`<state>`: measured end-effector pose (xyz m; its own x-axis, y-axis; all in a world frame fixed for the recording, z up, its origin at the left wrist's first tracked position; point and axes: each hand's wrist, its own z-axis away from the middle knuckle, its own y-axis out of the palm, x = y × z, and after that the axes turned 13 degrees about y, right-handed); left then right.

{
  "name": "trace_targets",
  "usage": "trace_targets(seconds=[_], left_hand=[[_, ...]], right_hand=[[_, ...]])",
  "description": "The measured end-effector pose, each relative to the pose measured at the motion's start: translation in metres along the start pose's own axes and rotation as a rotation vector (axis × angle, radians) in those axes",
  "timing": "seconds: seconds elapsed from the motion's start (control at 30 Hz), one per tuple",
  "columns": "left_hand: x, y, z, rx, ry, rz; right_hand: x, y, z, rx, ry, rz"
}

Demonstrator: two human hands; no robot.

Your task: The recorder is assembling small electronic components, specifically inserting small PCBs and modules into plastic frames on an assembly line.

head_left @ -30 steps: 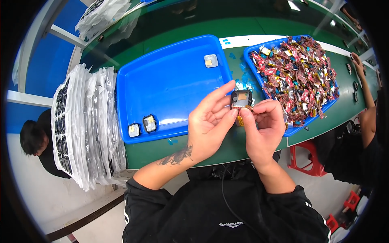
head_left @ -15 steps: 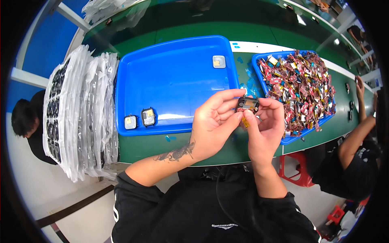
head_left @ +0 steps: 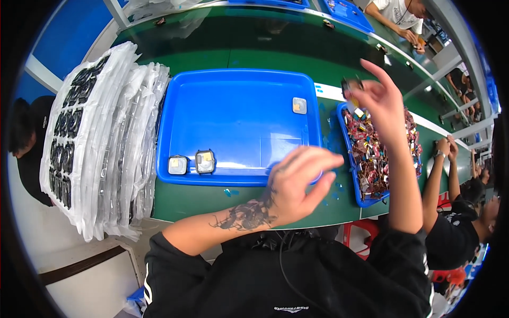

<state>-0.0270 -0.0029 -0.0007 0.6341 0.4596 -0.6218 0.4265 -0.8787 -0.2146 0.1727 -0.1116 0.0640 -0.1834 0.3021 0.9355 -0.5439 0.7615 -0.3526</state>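
My right hand (head_left: 383,103) is raised over the far end of the blue bin (head_left: 360,195) of small red, yellow and white circuit parts (head_left: 368,153). Its thumb and fingers pinch a small black frame-like housing (head_left: 350,87), blurred by motion. My left hand (head_left: 301,183) hovers over the near right corner of the large blue tray (head_left: 238,179). Its fingers stretch out to the right, thumb apart, holding nothing. Inside the tray, a pale square case (head_left: 177,165) and a black-framed case (head_left: 204,162) lie near left; another pale case (head_left: 299,106) lies far right.
A tall stack of plastic-wrapped trays of black parts (head_left: 79,138) stands left of the blue tray. Beyond lies a dark green belt (head_left: 254,40) carrying scattered small parts. Blue film scraps (head_left: 230,193) dot the green table. Co-workers sit right, left and across.
My hands have separated. The right one has carried the black housing up and away to the right, over the bin; the left has let go of it and dropped nearer to me.
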Motion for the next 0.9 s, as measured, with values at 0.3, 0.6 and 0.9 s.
trace_targets(seconds=[0.3, 0.6, 0.9], left_hand=[[-0.005, 0.025, 0.026, 0.352, 0.845, -0.23], [-0.003, 0.014, 0.016, 0.425, 0.842, -0.337], [-0.012, -0.152, 0.019, 0.676, -0.33, -1.158]], right_hand=[[-0.092, -0.028, -0.165, 0.004, 0.497, 0.163], [-0.086, -0.052, -0.154, -0.108, 0.187, 0.428], [-0.04, -0.08, -0.029, 0.219, -0.163, 0.93]])
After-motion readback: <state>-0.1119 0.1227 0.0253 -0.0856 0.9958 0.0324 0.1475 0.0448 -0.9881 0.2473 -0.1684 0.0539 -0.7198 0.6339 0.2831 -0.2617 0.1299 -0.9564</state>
